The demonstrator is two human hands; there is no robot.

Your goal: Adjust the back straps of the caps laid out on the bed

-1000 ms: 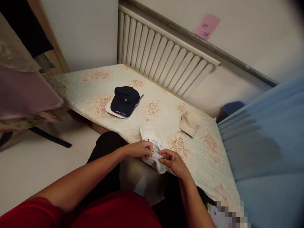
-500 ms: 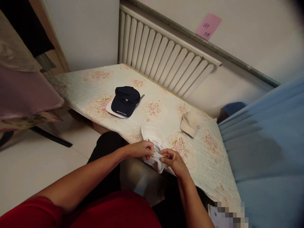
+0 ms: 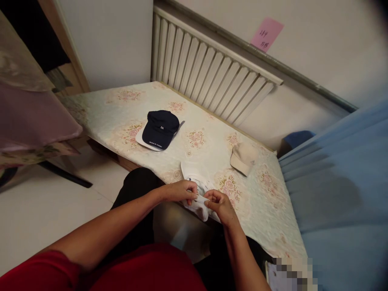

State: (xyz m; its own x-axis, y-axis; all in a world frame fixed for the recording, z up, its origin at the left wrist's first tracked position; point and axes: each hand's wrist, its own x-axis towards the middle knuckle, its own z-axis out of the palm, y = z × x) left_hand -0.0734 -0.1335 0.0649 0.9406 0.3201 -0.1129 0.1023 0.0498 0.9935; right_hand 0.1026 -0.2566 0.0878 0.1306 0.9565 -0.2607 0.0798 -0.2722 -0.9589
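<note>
The floral cover [image 3: 212, 145] has its near edge running from the far left down toward the right, passing under the forearms and in front of the person's black-clad knees [image 3: 141, 182]. Its far edge runs below the radiator [image 3: 206, 72], and its right edge meets the blue curtain [image 3: 339, 190]. A broad stretch of cover lies between the navy cap [image 3: 160, 129], far and left of the hands, and the beige cap [image 3: 244, 158], to the right and a little farther off than the hands; both stand well apart from the fingers. Pale floor [image 3: 72, 218] spreads left of the near edge.

The white cap [image 3: 198, 211] sits at the near edge, part on the cover and part out over the lap. Its smooth, curved brim points far and slightly left; a small dark mark shows where brim meets crown, with a row of fine dark marks beside it. The crown is soft and crumpled, sagging on the near side.

The left hand [image 3: 184, 190] pinches a pale strip of this cap between thumb and curled fingers. The right hand [image 3: 222, 206] grips the same strip from the right, thumb and forefinger nearly together. A short length shows between the two grips; whether it is a strap, I cannot tell.
</note>
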